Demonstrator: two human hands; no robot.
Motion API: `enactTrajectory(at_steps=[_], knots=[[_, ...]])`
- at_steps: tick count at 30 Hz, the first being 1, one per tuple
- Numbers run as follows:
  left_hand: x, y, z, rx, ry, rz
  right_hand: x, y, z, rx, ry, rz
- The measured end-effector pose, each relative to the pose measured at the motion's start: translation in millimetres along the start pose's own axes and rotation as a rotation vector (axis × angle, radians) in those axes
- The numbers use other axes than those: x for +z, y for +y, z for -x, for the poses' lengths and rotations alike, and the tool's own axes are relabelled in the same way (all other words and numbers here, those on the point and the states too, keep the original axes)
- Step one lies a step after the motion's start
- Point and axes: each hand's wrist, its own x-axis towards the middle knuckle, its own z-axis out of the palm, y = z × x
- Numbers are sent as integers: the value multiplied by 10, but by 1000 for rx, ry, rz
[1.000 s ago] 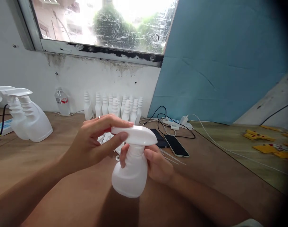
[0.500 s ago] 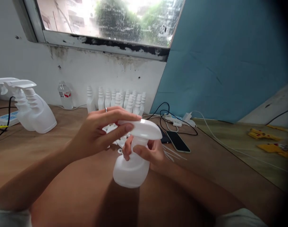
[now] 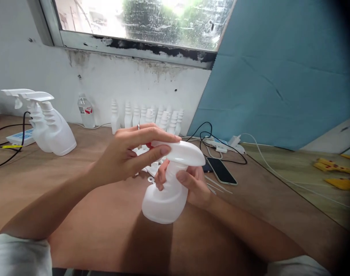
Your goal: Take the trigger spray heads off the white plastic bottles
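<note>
A white spray bottle (image 3: 166, 205) is in front of me over the table, slightly tilted, with a white trigger sprayer head (image 3: 188, 152) on its neck. My left hand (image 3: 142, 151) grips the sprayer head from the left, thumb on the near side and fingers along its top. Around the bottle's neck wraps my right hand (image 3: 195, 186), its thumb in front and fingertips showing on the left side. Behind my left hand lie small white plastic parts (image 3: 152, 168), partly hidden by my hands.
Several white bottles without heads (image 3: 163, 119) stand along the wall. At left are assembled spray bottles (image 3: 58, 134) and a clear labelled bottle (image 3: 85, 111). A phone (image 3: 221, 171), black cables, a power strip (image 3: 221, 143) and white strips lie at right. Yellow objects (image 3: 334, 167) lie beyond the table's right edge.
The whole view has shifted, so the scene sits a little further right. Both hands keep their hold on the spray bottle, with hardly any change in grip.
</note>
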Motion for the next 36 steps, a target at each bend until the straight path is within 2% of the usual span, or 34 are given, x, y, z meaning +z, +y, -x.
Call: enactTrajectory(at_steps=[6, 12, 19, 25, 29, 31, 36], knots=[[-8, 26, -10, 37, 7, -37, -36, 41, 21, 12, -49, -71], [-15, 28, -9, 18, 0, 2, -10, 100, 12, -99, -6, -106], [27, 5, -24, 2, 36, 56, -14, 57, -18, -65, -50, -53], [58, -8, -12, -28, 54, 49, -88, 16, -51, 37, -125, -40], [-23, -4, -13, -76, -6, 80, -140, -40, -74, 171, -200, -8], [-95, -29, -28, -100, -25, 97, -140, -58, -77, 181, -209, 22], [-190, -179, -65, -208, 148, 179, -98, -64, -58, 97, -119, -23]])
